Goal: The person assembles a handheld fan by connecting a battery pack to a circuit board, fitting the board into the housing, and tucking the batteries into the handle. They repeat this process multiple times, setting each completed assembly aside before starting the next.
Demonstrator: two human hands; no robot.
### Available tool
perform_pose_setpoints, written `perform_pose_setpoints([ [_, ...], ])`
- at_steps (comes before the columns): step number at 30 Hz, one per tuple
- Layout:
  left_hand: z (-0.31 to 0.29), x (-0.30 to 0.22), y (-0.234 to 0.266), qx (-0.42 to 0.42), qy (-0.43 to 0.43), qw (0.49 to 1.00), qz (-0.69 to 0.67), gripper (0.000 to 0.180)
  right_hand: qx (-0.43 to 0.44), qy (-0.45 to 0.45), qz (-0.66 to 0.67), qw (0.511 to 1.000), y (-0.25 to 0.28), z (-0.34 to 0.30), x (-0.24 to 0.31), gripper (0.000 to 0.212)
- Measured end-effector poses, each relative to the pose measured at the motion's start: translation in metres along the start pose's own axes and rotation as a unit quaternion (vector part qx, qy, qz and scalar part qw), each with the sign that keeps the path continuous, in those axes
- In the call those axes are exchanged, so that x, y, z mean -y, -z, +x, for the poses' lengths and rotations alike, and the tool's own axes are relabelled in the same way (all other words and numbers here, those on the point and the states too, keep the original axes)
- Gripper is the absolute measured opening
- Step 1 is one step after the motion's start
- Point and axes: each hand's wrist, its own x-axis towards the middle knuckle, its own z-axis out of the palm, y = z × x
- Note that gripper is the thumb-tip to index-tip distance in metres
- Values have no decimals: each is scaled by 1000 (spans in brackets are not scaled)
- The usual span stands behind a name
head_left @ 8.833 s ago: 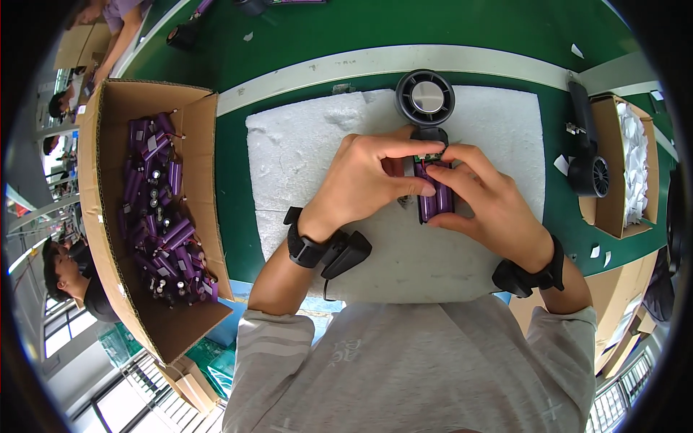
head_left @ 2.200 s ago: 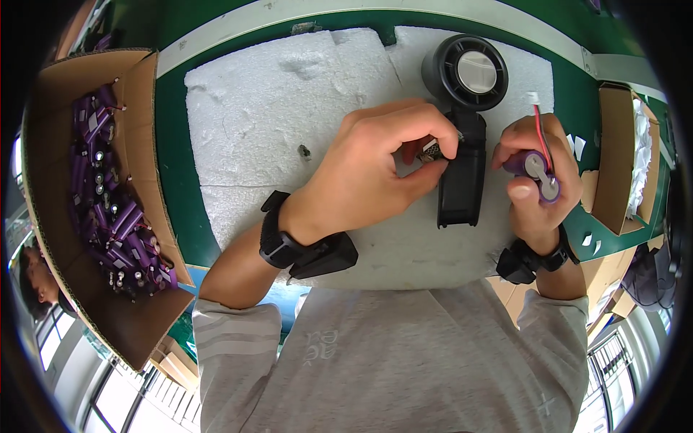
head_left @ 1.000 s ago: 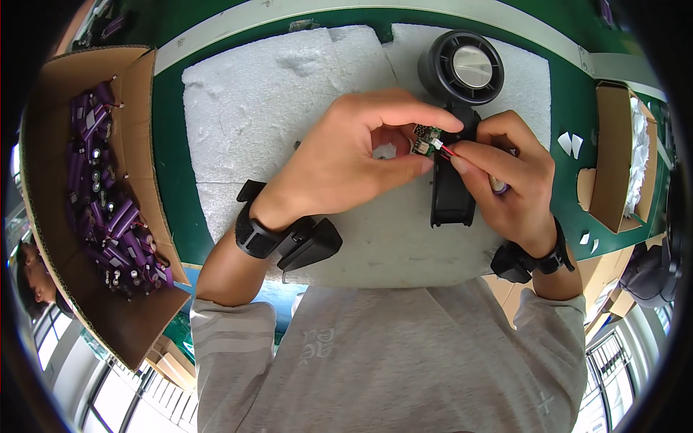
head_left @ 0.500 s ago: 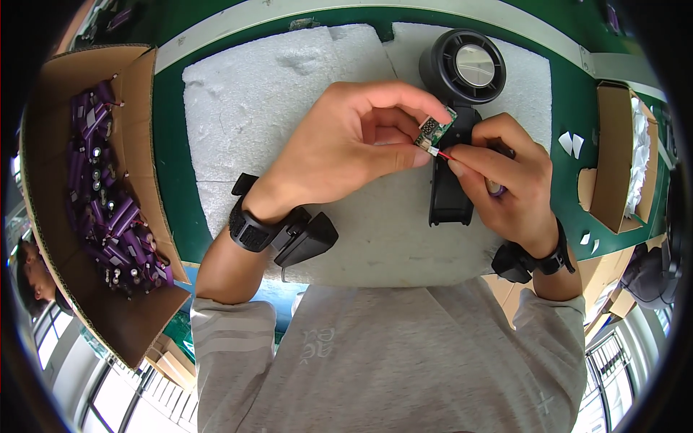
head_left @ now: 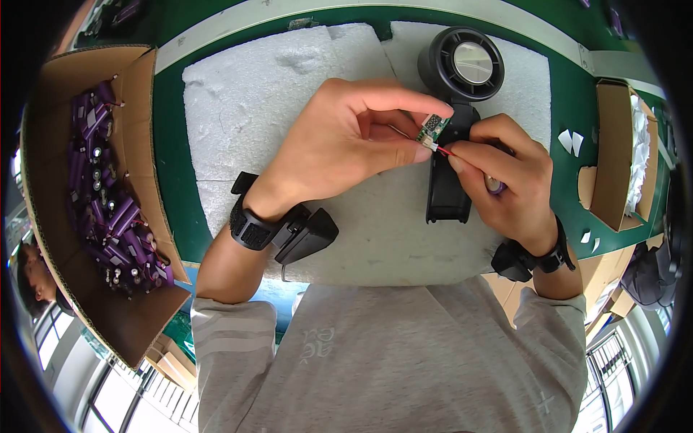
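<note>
My left hand [head_left: 339, 144] pinches a small green circuit board [head_left: 435, 127] between thumb and fingers, over the handle of a black handheld fan [head_left: 449, 193]. A white plug [head_left: 431, 145] sits at the board's lower edge; whether it is fully seated I cannot tell. The thumb and forefinger of my right hand [head_left: 509, 169] close on the red wire [head_left: 445, 151] leading from that plug. Inside the curled right fingers shows the end of a purple battery cell [head_left: 494, 185], mostly hidden by the hand. The fan lies beneath both hands, its round head pointing away from me.
Pale foam sheets [head_left: 253, 108] cover the green bench. At left stands a cardboard box [head_left: 137, 94] of purple battery cells [head_left: 108, 209]. A smaller carton [head_left: 612, 159] with white pieces is at right, near white scraps [head_left: 570, 141]. Another person [head_left: 37, 273] shows at far left.
The board has tilted slightly, and my left forefinger now reaches further along its upper edge. The fan has shifted a little to the left and away from me. Both grips hold.
</note>
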Motion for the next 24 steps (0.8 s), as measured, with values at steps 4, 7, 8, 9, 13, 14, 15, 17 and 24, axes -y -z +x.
perform_pose_setpoints([
  [4,0,-4,2,18,14,1000,21,41,-13,-2,5,1000,0,0,0,18],
  [7,0,-6,1,17,37,999,7,39,-19,-7,12,1000,0,-1,1,17],
  [8,0,-6,1,17,37,999,7,39,-19,-7,12,1000,0,-1,1,17],
  [9,0,-6,0,15,36,999,-1,39,-20,-5,11,1000,0,0,0,17],
  [13,2,-7,-1,8,37,999,-26,37,-23,-2,10,1000,0,0,0,18],
  [14,2,-8,-1,6,41,999,-35,38,-24,-3,11,1000,0,0,0,18],
  [15,2,-8,-1,4,45,998,-43,38,-24,-3,12,1000,0,0,0,18],
  [17,2,-7,-1,3,47,998,-45,38,-26,-2,12,1000,0,0,0,18],
  [24,2,-5,-1,-3,49,998,-50,38,-60,42,2,997,-3,4,-3,19],
])
